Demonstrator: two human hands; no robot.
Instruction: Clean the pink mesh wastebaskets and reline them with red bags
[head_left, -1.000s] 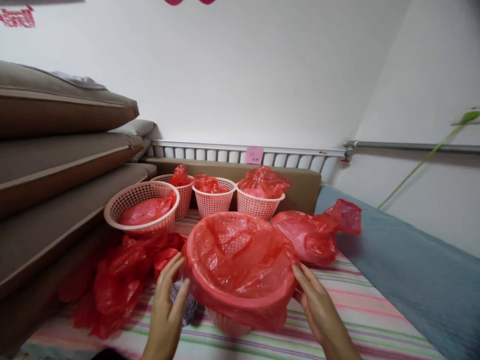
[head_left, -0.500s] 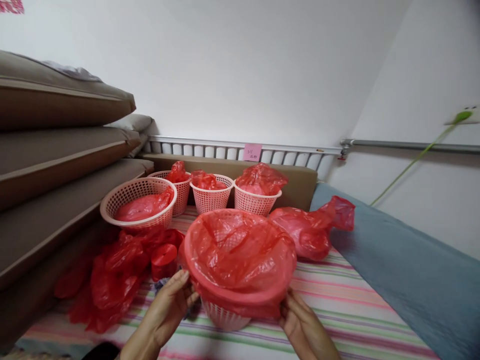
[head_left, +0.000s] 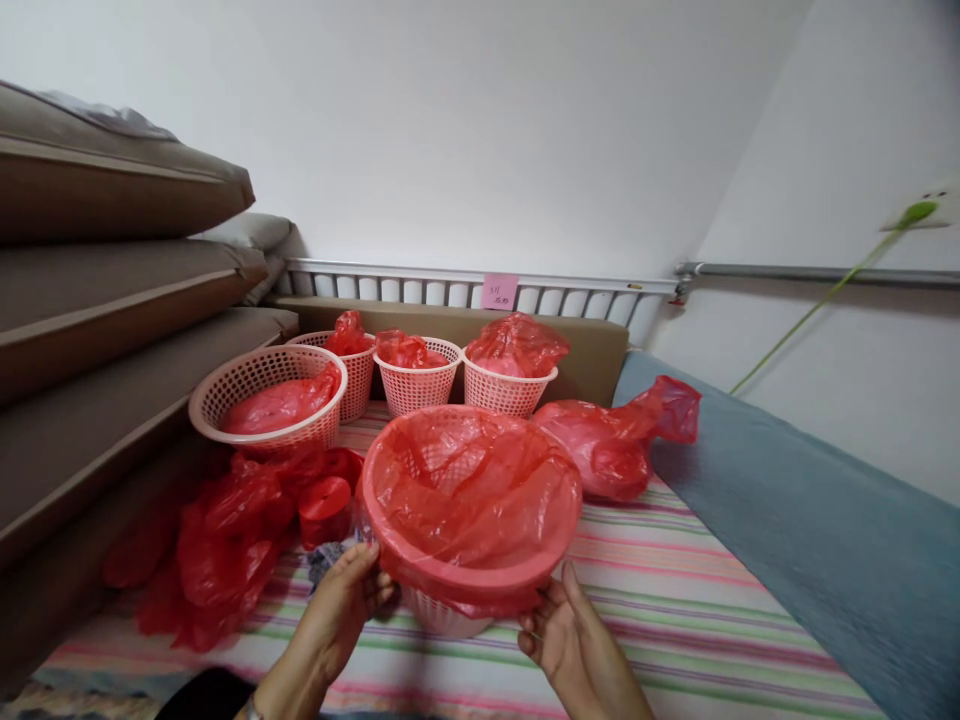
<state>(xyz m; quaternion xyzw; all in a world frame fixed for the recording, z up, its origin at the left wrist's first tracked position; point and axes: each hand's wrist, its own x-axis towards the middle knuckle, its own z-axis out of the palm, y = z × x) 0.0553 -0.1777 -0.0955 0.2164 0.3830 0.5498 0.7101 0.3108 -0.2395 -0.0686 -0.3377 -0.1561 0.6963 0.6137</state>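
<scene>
In front of me stands a round pink mesh basket (head_left: 442, 617), lined with a red plastic bag (head_left: 465, 490) folded out over its rim. At the basket's left front, my left hand (head_left: 358, 585) pinches the bag's turned-down edge. On the right front, my right hand (head_left: 566, 635) has its fingers curled at the bag's lower edge, the thumb raised and apart from them. Left of the basket lie a roll of red ribbon (head_left: 325, 510) and a heap of loose red bags (head_left: 232, 545).
Several pink baskets (head_left: 418, 385) with red-bagged contents stand behind. A filled red bag (head_left: 600, 450) lies to the right on the striped sheet (head_left: 720, 590). Stacked brown cushions (head_left: 112, 290) rise at the left, and a radiator (head_left: 390, 287) runs along the wall.
My right hand has shifted left along the bag's edge and its thumb has lifted. My left hand stays at the left front. The whole view has moved slightly.
</scene>
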